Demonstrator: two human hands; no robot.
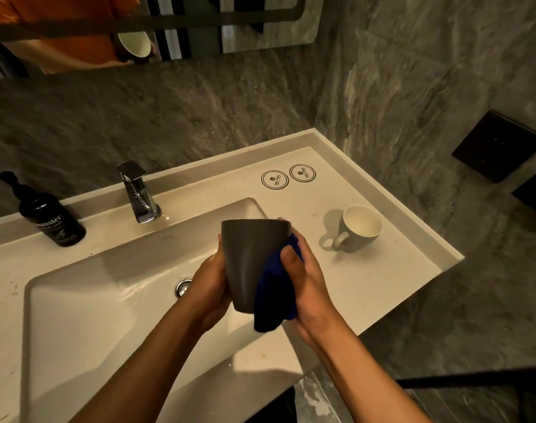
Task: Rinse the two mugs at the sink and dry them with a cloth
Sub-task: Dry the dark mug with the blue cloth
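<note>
You hold the dark mug (254, 264) above the sink (86, 300), your left hand (210, 285) closed round its wall and your right hand (306, 285) pressing the blue cloth (275, 297) to its side. It looks glazed, hard and breakable, likely slick if wet, so keep that full-palm grip. The second mug (356, 228) stands upright on the bench (367, 285) to the right.

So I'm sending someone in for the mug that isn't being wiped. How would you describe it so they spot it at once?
Start at the sink and go right along the counter. The mug stands there upright by itself, near two round coasters. It is pale grey, white inside, handle showing, untouched, unlike the dark one in the hands.
</note>
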